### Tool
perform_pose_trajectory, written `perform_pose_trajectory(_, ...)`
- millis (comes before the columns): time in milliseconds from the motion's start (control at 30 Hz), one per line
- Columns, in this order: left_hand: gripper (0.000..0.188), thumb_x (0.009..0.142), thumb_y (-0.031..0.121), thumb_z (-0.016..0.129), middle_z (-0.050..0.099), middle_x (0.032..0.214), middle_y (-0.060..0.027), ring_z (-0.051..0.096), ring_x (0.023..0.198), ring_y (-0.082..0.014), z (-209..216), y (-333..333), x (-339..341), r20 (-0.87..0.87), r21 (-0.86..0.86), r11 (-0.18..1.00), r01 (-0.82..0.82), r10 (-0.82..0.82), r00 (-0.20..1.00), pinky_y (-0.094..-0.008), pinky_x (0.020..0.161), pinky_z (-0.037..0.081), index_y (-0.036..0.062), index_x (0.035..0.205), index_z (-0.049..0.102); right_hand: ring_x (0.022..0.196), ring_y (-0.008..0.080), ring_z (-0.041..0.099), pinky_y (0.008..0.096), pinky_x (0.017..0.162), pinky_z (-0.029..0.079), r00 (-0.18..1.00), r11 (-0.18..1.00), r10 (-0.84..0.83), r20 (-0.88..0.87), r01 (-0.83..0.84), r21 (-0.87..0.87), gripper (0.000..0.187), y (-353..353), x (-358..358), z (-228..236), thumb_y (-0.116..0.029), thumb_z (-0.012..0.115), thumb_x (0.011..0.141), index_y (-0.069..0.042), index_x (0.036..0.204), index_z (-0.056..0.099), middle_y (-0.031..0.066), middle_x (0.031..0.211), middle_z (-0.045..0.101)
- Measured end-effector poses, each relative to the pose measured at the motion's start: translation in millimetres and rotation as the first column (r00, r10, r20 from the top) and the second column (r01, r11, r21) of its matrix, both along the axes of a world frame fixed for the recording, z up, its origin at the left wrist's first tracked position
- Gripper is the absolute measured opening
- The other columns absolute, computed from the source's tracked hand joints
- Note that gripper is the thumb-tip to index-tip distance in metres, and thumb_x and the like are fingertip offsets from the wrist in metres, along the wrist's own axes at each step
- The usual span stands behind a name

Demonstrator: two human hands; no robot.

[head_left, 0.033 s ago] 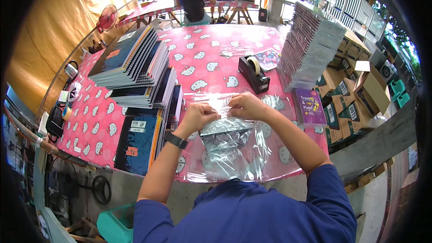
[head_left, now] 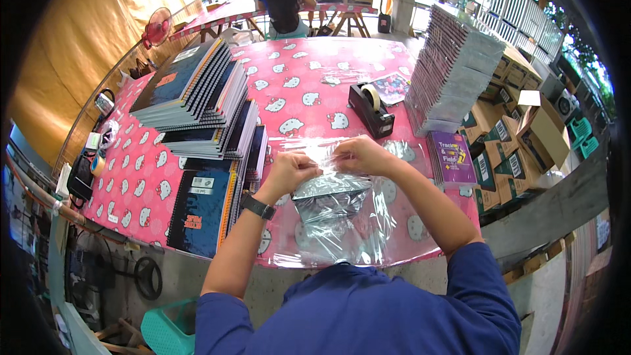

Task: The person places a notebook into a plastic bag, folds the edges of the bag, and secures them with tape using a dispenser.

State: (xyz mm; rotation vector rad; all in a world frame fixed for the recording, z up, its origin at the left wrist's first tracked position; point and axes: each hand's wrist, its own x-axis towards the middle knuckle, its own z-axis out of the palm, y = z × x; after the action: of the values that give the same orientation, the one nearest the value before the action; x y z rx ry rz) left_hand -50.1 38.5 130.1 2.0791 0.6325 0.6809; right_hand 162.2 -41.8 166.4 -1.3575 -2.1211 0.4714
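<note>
A sheet of clear plastic film (head_left: 374,240) lies crinkled on the table before me and shines with glare. Under or within it is a dark, flat thing with a pale top edge (head_left: 332,187); its kind is blurred by the reflections. My left hand (head_left: 292,169), with a black watch on the wrist, pinches the film at the far side of that thing. My right hand (head_left: 360,156) is closed on the film just to the right, its fingertips partly hidden by glare. A small gap separates the hands.
Spiral notebooks (head_left: 204,204) are piled on the left. A black tape dispenser (head_left: 371,110) stands beyond my right hand. Farther right rise a tall stack of wrapped notebooks (head_left: 453,66) and a purple book (head_left: 452,158). Cardboard boxes (head_left: 506,151) lie past the table (head_left: 141,213). Two people sit far off.
</note>
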Motion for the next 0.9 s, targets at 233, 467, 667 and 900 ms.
perform_pose_trajectory(233,0.014,0.071,0.008,0.07,0.061,0.068,-0.0087,0.059,0.062,-0.0141,13.9,-5.1,0.5,-0.043,0.195,0.98,0.048,-0.04,0.998,-0.0268,0.057,0.047,-0.0011,0.081,0.068,0.073,0.0314,0.06,0.0394,0.069,0.047,0.996,0.999,-0.05,0.069,0.048,0.025,0.02,-1.7,-5.7,-7.4,-0.018,0.069,0.068,-0.001,0.078,0.064,0.0138,0.075,0.06)
perform_pose_trajectory(467,0.021,0.066,0.011,0.066,0.064,0.083,-0.0107,0.061,0.081,-0.0265,32.7,-15.6,6.3,-0.312,0.626,0.757,0.189,0.02,0.95,-0.0343,0.073,0.05,0.0032,0.085,0.068,0.083,0.0239,0.06,0.0374,0.071,0.049,0.953,0.981,0.008,0.302,-0.067,0.183,0.007,-5.4,-18.3,0.3,-0.012,0.058,0.073,-0.005,0.072,0.062,0.0071,0.082,0.061)
perform_pose_trajectory(667,0.063,0.07,0.013,0.07,0.048,0.13,-0.0175,0.046,0.12,-0.0335,9.0,-54.2,-15.1,-0.258,0.578,0.797,0.175,-0.024,0.966,-0.0406,0.101,0.037,0.0027,0.128,0.047,0.086,0.0162,0.058,0.0322,0.082,0.046,0.887,0.908,-0.089,0.452,-0.115,0.403,0.007,-35.9,-22.2,-2.9,-0.014,0.058,0.072,-0.009,0.076,0.061,0.0021,0.085,0.062)
perform_pose_trajectory(900,0.052,0.074,0.006,0.061,0.049,0.132,-0.0131,0.047,0.122,-0.0289,5.3,-68.4,-8.5,-0.183,0.66,0.747,0.079,0.057,0.981,-0.0406,0.1,0.037,0.0064,0.125,0.051,0.099,0.016,0.062,0.0429,0.104,0.035,0.975,0.915,-0.006,0.223,-0.085,0.394,0.02,-85.3,-21.8,-17.5,-0.01,0.065,0.073,-0.009,0.093,0.066,0.0024,0.096,0.067)
